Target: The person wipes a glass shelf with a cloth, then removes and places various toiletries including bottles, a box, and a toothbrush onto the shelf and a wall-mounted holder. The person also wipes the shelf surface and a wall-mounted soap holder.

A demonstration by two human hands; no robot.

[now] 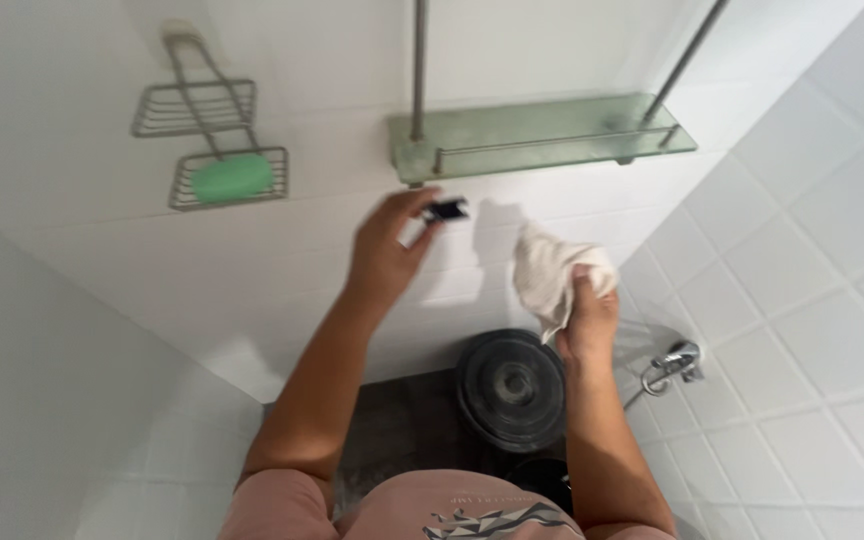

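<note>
White tiled walls close in a bathroom corner, seen from above along the person's arms. The left hand [384,250] is raised toward the wall with its fingers pinched together on a small black object [447,210], too blurred to name more closely; its long axis lies roughly level, pointing right from the fingertips. The right hand [588,318] is clenched around a bunched white cloth [552,270], which sticks up and to the left out of the fist. The black object and the cloth are near each other but apart, the object up and to the left of the cloth, with bare tile between them. Just above both hands runs a frosted glass shelf [542,135] with a metal rail, hung on two metal rods; the black object sits just below its left end, so the left hand is the nearer one to that end. Further left on the wall hangs a two-tier wire soap rack [207,135], its lower basket holding a green bar of soap [232,178]. Below the hands a round black lid [510,388] lies beside a chrome tap [674,362] on the right-hand wall.
</note>
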